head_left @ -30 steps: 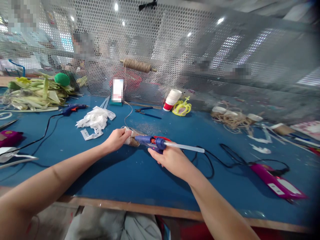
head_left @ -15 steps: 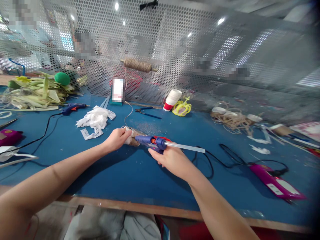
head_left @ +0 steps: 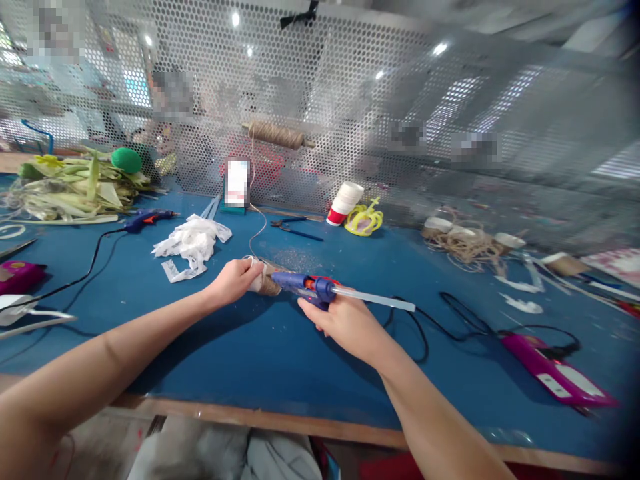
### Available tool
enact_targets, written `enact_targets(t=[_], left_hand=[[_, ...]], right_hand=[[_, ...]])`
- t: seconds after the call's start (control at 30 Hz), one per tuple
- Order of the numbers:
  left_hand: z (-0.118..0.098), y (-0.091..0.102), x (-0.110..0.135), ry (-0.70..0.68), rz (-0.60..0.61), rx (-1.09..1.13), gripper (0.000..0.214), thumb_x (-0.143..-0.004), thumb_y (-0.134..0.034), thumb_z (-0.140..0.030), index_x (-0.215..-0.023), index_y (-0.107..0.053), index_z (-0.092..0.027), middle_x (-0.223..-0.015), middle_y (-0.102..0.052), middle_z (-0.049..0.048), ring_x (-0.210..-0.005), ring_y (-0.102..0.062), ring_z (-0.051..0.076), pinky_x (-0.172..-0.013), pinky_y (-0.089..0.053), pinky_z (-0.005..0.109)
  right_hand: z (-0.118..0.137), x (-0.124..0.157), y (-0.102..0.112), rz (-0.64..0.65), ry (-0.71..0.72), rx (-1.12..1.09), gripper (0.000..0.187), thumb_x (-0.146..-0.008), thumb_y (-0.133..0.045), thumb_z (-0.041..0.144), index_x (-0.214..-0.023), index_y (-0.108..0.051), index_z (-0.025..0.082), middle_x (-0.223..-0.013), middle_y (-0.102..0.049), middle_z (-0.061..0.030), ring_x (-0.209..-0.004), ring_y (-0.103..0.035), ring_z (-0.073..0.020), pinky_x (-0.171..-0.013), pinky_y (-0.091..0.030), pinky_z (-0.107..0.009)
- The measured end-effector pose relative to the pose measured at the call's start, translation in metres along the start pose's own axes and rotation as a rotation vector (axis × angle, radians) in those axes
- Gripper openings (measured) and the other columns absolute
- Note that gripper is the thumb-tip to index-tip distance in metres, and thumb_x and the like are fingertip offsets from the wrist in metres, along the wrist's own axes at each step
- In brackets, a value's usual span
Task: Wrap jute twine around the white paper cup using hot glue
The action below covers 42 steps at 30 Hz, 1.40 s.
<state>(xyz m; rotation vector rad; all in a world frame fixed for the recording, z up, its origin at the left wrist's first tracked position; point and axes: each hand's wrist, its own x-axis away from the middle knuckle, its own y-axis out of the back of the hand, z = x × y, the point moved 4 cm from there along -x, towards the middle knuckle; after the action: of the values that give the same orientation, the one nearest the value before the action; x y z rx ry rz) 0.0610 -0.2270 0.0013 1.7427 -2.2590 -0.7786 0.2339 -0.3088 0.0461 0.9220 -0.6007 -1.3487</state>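
Observation:
My left hand (head_left: pixel 234 281) is closed around a small white cup, its end partly wrapped in brown twine (head_left: pixel 271 287). My right hand (head_left: pixel 353 325) grips a blue hot glue gun (head_left: pixel 295 283), pointed left. The gun's nozzle is at the wrapped part of the cup; whether it touches I cannot tell. A long, clear glue stick (head_left: pixel 375 298) juts out of the gun's back end. A thin strand of twine (head_left: pixel 257 233) runs from the cup up to a spool (head_left: pixel 277 135) on the mesh panel. The fingers of my left hand partly hide the cup.
Beyond the hands lie white plastic strips (head_left: pixel 195 240), pliers (head_left: pixel 297 230), stacked paper cups (head_left: pixel 345 203) and a yellow crown-shaped piece (head_left: pixel 364 220). A second glue gun (head_left: pixel 145 220) rests at left. At right are a purple power strip (head_left: pixel 555 370), a black cord and a twine heap (head_left: pixel 465 247).
Both hands keep almost the same place, cup and glue gun still held. The view has shifted very slightly, and the glue gun's back end sits a touch lower and further right.

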Motion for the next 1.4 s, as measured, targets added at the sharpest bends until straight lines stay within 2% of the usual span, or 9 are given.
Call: enact_targets(t=[0.5, 0.77, 1.03, 1.27, 1.4], left_hand=[[0.0007, -0.0002, -0.0011, 0.044, 0.008, -0.011, 0.038, -0.08, -0.039, -0.041, -0.053, -0.047, -0.015, -0.05, -0.038, -0.0032, -0.052, -0.034, 0.011, -0.046, -0.027, 0.022], [0.0034, -0.0008, -0.0021, 0.035, 0.011, -0.017, 0.039, -0.08, -0.039, -0.042, -0.053, -0.048, -0.016, -0.05, -0.039, -0.0033, -0.051, -0.034, 0.011, -0.047, -0.027, 0.023], [0.0023, -0.0009, -0.0017, 0.054, 0.02, -0.023, 0.038, -0.081, -0.038, -0.042, -0.052, -0.043, -0.017, -0.051, -0.037, -0.0035, -0.052, -0.033, 0.01, -0.048, -0.026, 0.023], [-0.0003, -0.0008, 0.0033, -0.021, 0.025, -0.038, 0.039, -0.081, -0.036, -0.045, -0.053, -0.04, -0.018, -0.051, -0.035, -0.0039, -0.052, -0.031, 0.01, -0.048, -0.024, 0.023], [0.0008, -0.003, 0.0063, -0.058, 0.053, -0.051, 0.04, -0.08, -0.034, -0.049, -0.053, -0.035, -0.019, -0.051, -0.033, -0.0046, -0.051, -0.028, 0.009, -0.047, -0.023, 0.023]], right_hand=[[0.0021, 0.0012, -0.0018, 0.045, 0.036, -0.002, 0.016, -0.079, -0.05, 0.03, -0.069, -0.057, 0.021, -0.047, -0.055, 0.0027, -0.042, -0.052, -0.013, -0.046, -0.041, -0.025], [0.002, 0.0003, -0.0017, 0.016, 0.028, -0.014, 0.013, -0.08, -0.049, 0.03, -0.073, -0.055, 0.022, -0.045, -0.053, 0.0043, -0.038, -0.049, -0.0118, -0.043, -0.04, -0.025], [0.0041, 0.0018, -0.0028, 0.043, 0.035, 0.006, 0.015, -0.08, -0.049, 0.029, -0.068, -0.054, 0.022, -0.044, -0.051, 0.0042, -0.039, -0.05, -0.0118, -0.045, -0.04, -0.025], [-0.0005, -0.0003, -0.0006, 0.02, -0.005, 0.008, 0.014, -0.081, -0.048, 0.031, -0.076, -0.056, 0.021, -0.05, -0.056, 0.0023, -0.046, -0.055, -0.0139, -0.047, -0.043, -0.025], [-0.0047, -0.0009, 0.0002, 0.013, -0.051, 0.009, 0.018, -0.081, -0.047, 0.034, -0.072, -0.055, 0.02, -0.05, -0.057, 0.0016, -0.045, -0.056, -0.0131, -0.046, -0.043, -0.024]])
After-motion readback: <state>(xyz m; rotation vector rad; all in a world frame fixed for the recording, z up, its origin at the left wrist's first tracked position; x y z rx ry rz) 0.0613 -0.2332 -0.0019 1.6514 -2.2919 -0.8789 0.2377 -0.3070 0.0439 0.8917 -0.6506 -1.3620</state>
